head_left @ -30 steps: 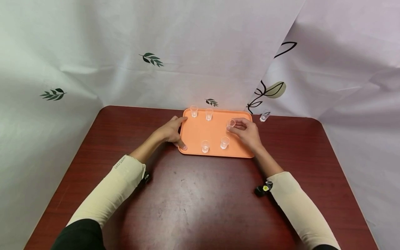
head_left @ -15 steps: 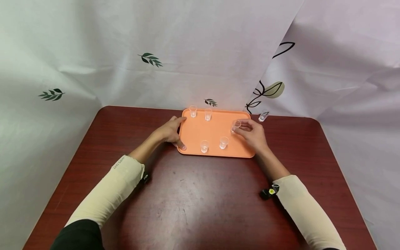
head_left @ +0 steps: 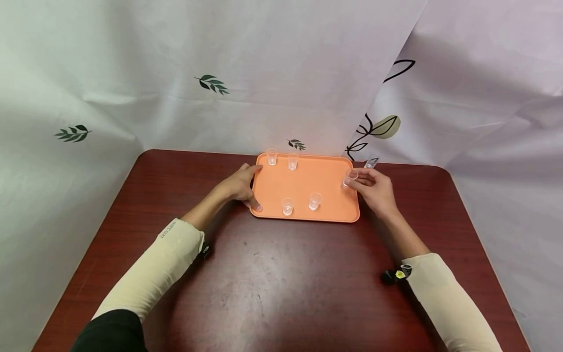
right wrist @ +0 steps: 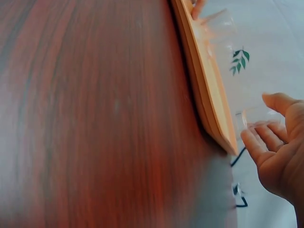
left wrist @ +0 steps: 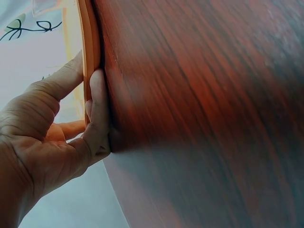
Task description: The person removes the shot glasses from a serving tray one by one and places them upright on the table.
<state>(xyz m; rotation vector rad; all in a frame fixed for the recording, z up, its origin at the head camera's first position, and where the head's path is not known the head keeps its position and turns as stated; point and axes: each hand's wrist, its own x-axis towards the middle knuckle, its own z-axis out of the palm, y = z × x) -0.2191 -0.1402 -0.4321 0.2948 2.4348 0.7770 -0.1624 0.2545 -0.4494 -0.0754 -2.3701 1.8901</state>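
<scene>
An orange tray (head_left: 303,188) lies at the far side of the table. My left hand (head_left: 239,187) grips its left end; the left wrist view shows fingers under the tray rim (left wrist: 89,42) and the thumb at its inner side. My right hand (head_left: 379,191) pinches a small clear cup (head_left: 352,176) between thumb and fingers, at the tray's right edge. In the right wrist view this cup (right wrist: 259,116) appears beyond the tray's corner. Two clear cups, one left (head_left: 271,157) and one right (head_left: 292,162), stand at the tray's back. Two more, a left (head_left: 288,207) and a right (head_left: 314,201), stand near its front.
Another clear cup (head_left: 371,161) is behind the tray's right corner, partly hidden by my right fingers. A pale leaf-printed sheet (head_left: 246,112) hangs along the table's back edge. The dark red wooden table (head_left: 281,278) extends in front of the tray.
My right hand has moved right with the pinched cup, from over the tray to its right edge. My left hand and the other cups look the same.
</scene>
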